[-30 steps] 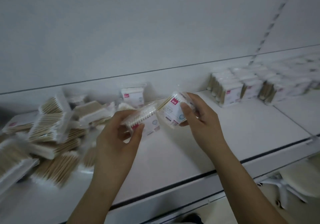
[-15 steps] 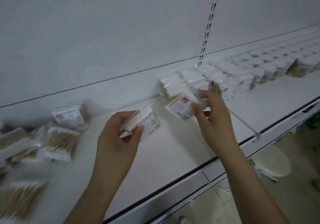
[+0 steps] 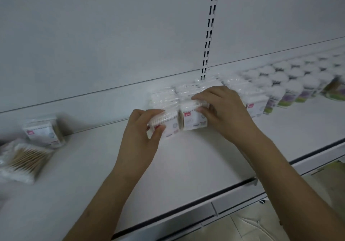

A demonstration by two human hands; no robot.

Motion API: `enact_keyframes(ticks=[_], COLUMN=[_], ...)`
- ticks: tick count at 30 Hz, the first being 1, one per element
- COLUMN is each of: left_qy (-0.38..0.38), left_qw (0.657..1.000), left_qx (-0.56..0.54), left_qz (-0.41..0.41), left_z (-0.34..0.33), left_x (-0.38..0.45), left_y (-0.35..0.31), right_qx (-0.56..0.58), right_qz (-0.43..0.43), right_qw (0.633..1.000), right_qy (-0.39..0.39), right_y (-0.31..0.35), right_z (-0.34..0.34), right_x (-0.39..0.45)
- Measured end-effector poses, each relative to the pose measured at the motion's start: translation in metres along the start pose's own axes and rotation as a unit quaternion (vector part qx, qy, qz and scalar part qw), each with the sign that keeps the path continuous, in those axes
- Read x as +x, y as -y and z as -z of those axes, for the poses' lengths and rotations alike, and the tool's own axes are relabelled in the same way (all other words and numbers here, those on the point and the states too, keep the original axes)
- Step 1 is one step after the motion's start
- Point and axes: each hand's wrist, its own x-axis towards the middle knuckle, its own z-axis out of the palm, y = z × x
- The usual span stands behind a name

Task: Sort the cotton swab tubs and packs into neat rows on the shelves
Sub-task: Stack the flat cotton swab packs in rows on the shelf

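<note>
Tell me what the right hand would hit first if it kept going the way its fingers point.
Probably the rows of packs just behind the pack that the right hand grips; its fingers point left and toward the back. Depth is unclear.

We see a white shelf (image 3: 186, 156) bearing white swab packs (image 3: 194, 119) with small red label marks; at nine o'clock lies a tan-sticked pack (image 3: 24, 158), at two o'clock white tubs (image 3: 291, 89) banded purple and green.
</note>
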Motion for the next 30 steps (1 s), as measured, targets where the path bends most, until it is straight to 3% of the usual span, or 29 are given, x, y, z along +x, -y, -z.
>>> enact_keyframes(ticks=[8,16,30], left_qy=[-0.063,-0.073,-0.077], left_qw=[0.997,0.997,0.996], left_qx=[0.023,0.037,0.051], left_qz=[0.035,-0.011,0.002], left_z=[-0.016,-0.029,-0.022], left_x=[-0.010,-0.005,-0.008], left_y=[0.016,0.011,0.013], right_qx=[0.056,-0.006,-0.003], right_qz=[0.059,0.109,0.072], right_qw=[0.996,0.992,0.996], right_qy=[0.030,-0.055,-0.053], right_y=[-0.034,-0.042,-0.021], right_z=[-0.005,-0.009,0.007], right_x=[0.007,0.001,0.009])
